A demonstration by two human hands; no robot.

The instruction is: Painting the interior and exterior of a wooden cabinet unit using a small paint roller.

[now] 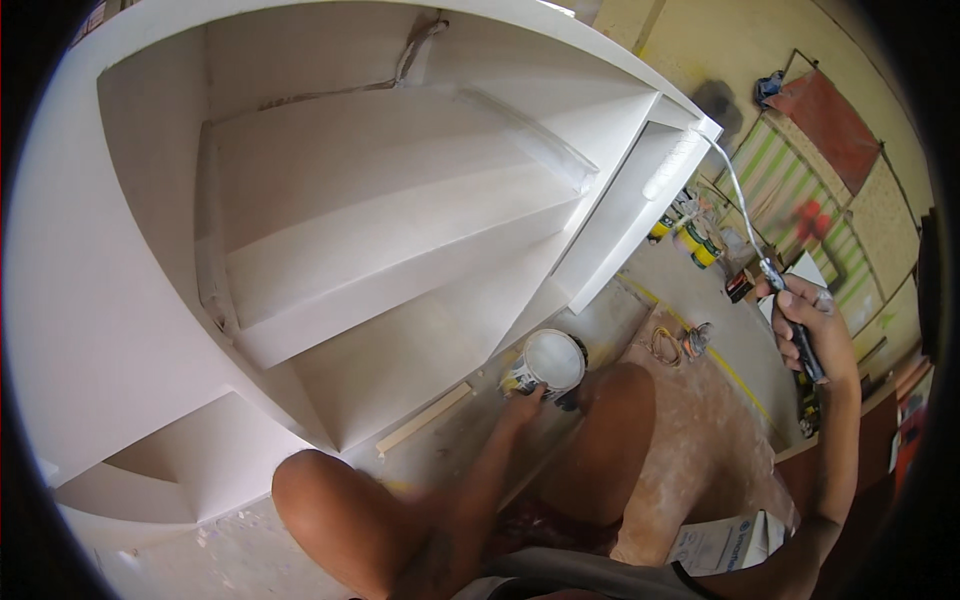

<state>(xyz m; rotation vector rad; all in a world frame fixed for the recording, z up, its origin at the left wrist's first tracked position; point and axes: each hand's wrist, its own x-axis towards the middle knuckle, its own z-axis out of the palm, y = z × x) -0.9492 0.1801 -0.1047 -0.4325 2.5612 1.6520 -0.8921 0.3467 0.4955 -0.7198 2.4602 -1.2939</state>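
Observation:
My right hand (810, 322) is closed round the black handle of a paint roller (672, 165). Its bent metal frame reaches up and left, and the white roller sleeve lies against the outer edge of a large white cabinet (120, 310). Low in the middle, my left hand (525, 402) grips the near rim of a round paint can (553, 362), which has white paint inside and smears down its side. The can is upright by my knee, beside the cabinet's lower edge. My left fingers are partly hidden against the can.
A wooden strip (425, 420) lies on the floor near the can. Several yellow-and-black cans (700, 243) stand behind the cabinet's right end. A dusty brown sheet (690, 420), an orange cord loop (665, 346) and a white box (722, 543) are to my right.

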